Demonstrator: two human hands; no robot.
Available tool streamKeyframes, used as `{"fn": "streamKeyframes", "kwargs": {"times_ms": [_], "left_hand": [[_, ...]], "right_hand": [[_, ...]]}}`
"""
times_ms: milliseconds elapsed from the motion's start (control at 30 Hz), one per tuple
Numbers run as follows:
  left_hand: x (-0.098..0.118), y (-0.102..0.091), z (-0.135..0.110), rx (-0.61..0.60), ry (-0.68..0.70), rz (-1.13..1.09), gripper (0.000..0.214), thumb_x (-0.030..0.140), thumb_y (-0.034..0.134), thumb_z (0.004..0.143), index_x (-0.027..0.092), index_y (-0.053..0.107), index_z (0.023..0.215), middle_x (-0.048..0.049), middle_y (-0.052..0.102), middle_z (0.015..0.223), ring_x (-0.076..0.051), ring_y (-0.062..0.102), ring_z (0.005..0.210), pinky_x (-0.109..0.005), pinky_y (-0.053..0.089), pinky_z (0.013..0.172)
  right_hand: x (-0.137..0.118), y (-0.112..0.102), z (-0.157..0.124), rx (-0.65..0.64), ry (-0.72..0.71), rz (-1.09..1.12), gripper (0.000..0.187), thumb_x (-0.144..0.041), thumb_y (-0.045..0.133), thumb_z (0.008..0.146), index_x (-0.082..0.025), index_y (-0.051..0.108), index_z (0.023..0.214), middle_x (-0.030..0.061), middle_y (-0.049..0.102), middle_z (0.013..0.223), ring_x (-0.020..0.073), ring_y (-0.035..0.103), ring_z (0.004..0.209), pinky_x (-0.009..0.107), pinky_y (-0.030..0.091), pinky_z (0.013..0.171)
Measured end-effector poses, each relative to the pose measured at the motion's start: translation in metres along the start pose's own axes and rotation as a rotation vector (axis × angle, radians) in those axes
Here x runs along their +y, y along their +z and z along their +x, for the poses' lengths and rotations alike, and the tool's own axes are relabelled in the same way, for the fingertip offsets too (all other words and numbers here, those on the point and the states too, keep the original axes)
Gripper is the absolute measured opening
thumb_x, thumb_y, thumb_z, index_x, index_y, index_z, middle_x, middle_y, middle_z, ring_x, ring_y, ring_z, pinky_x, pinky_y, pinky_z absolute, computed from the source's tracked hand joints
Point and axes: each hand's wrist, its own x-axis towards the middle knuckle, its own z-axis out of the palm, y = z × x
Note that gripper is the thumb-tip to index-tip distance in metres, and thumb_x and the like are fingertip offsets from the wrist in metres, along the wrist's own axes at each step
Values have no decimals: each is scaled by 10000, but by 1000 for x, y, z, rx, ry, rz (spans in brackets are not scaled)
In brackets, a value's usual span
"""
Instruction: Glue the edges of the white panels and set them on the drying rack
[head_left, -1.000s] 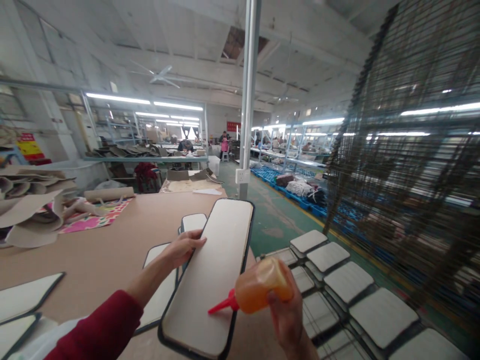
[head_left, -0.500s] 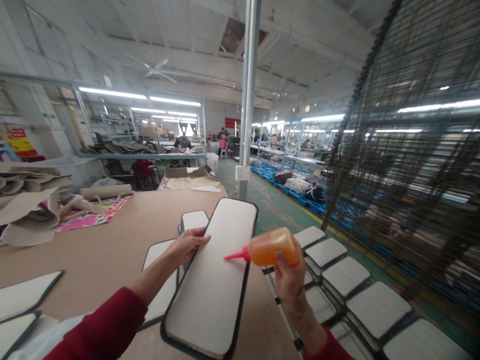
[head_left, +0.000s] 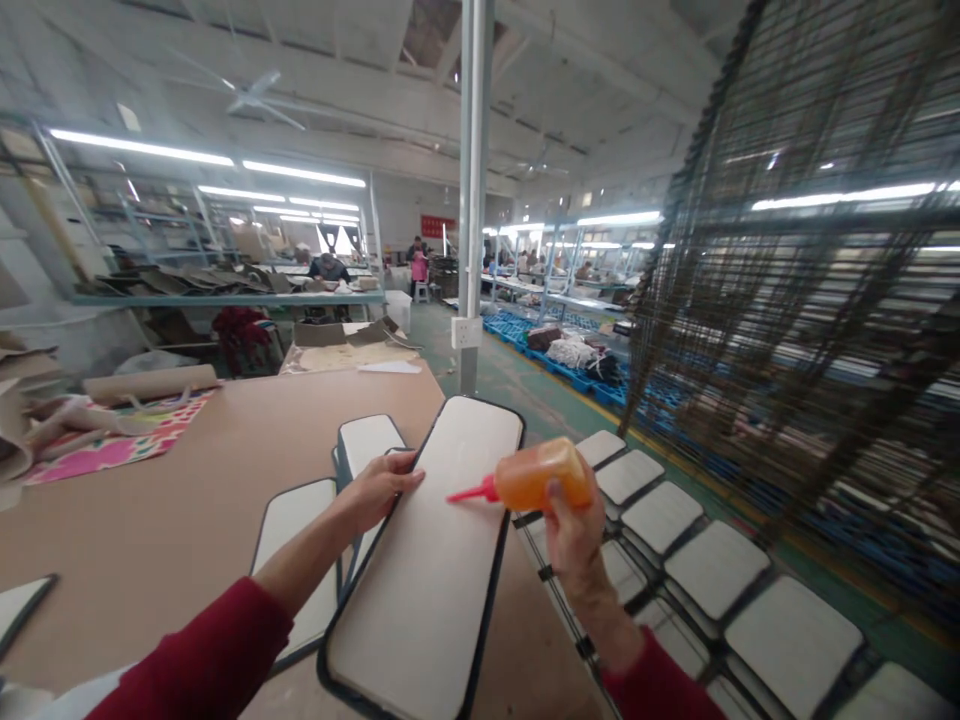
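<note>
Long panel (head_left: 431,560): one, white face, rounded corners, dark edging; tilted, held over the right edge of the surface (head_left: 262,430), its upper end toward the far right corner. Left hand (head_left: 384,488): dark red cuff; fingers pinching the long panel's left border, thumb laid on the white face. Right hand (head_left: 576,525): same dark red cuff; fingers wrapped round a squeeze bottle (head_left: 536,478), amber contents, red nozzle (head_left: 472,491) directed leftward over the white face; contact between tip and face cannot be told. Wide panel (head_left: 307,540): one, white, dark-edged, on the surface, left of the long panel, partly hidden by the left arm. Small panel (head_left: 369,440): one, matching finish, beyond the left hand. Patterned cloth (head_left: 124,440): pink and multicoloured, left part of the surface, near the far edge; beige roll (head_left: 150,383) beside it. White pads (head_left: 716,568): several, dark-edged, in rows beyond the surface's right edge. Socket box (head_left: 466,332): white, on an upright post (head_left: 471,200) past the far right corner.
</note>
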Motion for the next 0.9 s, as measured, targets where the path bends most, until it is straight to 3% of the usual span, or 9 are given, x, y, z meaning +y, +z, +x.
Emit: {"fn": "streamKeyframes", "kwargs": {"times_ms": [100,167,300,400,567,633,700,767,900], "left_hand": [[-5,-6,12,20,-10,7,378,182,841,516,103,724,867,-52,738,715,-183,663,649,-252,506,620],[-9,-5,18,-23,-16,16,397,210,854,512,108,725,873,-48,744,729,-184,667,655,-251,508,625],[-12,9,21,-177,-68,9,461,256,866,520,115,723,935,-62,761,825,-208,687,716,-262,518,661],[-15,21,26,-198,-107,-19,479,240,873,506,118,719,942,-64,765,832,-207,692,720,-267,525,680],[-26,34,43,-164,-136,-24,454,158,866,484,116,720,911,-57,768,798,-190,691,683,-255,533,669],[-29,44,46,-165,-132,-9,477,127,861,471,113,721,927,-52,768,795,-183,691,669,-242,531,655],[-30,59,44,-186,-143,5,507,137,863,470,108,722,956,-55,769,805,-192,695,666,-248,535,648],[-30,78,40,-223,-175,13,533,168,869,474,101,723,981,-65,770,818,-211,701,683,-265,543,658],[-36,119,38,-290,-229,19,568,159,860,489,113,718,1037,-64,768,809,-224,708,704,-258,546,638]], "right_hand": [[6,-21,-40,-110,77,-53,603,-368,808,611,-198,597,1150,75,690,1013,228,658,851,354,559,745],[1,-24,-41,-70,34,-62,588,-362,816,598,-203,608,1125,74,695,1015,231,661,852,355,561,740],[-23,-18,13,221,-172,-11,535,-375,795,618,-218,600,1090,37,680,997,169,631,800,328,534,751],[-30,-28,33,273,-188,23,515,-391,814,575,-211,616,1015,19,675,932,168,628,792,336,531,751],[-14,-73,-30,152,91,8,541,-364,816,605,-217,626,1089,41,712,915,207,664,801,333,547,715],[-17,-89,-45,153,102,-1,586,-340,828,593,-213,621,1126,62,714,994,216,671,854,322,549,745],[-30,-100,-33,245,25,6,571,-323,843,570,-206,632,1088,50,712,958,195,668,834,298,547,741],[-50,-108,-2,346,-101,50,550,-343,840,562,-216,630,1055,13,695,891,163,652,783,292,543,730],[-78,-132,48,425,-238,52,566,-357,846,513,-228,625,1017,-3,678,903,155,629,791,318,534,760]]}}
